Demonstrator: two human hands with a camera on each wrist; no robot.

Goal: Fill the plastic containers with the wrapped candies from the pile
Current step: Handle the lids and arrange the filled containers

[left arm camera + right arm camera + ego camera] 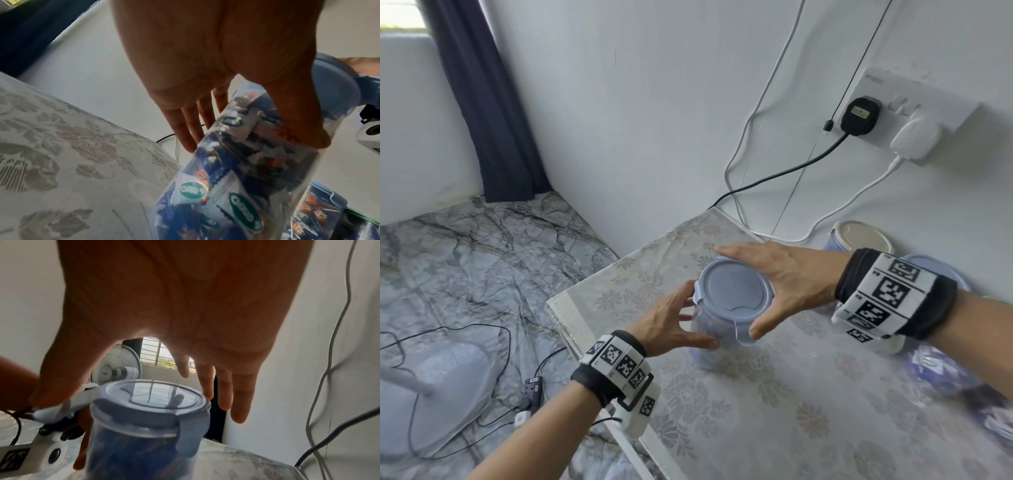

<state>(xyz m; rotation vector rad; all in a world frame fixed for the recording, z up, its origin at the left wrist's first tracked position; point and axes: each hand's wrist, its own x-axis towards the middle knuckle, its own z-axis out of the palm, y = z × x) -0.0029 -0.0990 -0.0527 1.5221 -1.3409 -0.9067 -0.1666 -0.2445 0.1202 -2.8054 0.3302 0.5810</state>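
A clear plastic container [703, 358] full of blue wrapped candies [236, 178] stands near the table's left corner, with a blue lid [732, 291] on top. My left hand [681, 318] grips its wall, thumb [316, 139] in front and fingers behind. My right hand [767, 284] spreads flat over the lid [162, 395], fingers straight past the far rim. Its thumb presses on a raised clasp flap [61, 410] at the near edge. A blurred pile of candies [945, 377] lies at the right, partly hidden by my right wrist.
A cream-lidded container [863, 240] and a blue-lidded one [948, 270] stand by the wall behind my right wrist. Another candy-filled container [316, 211] stands close by. The floral tablecloth [791, 411] ends at an edge [558, 308] left of the container. Cables hang from a wall socket [893, 113].
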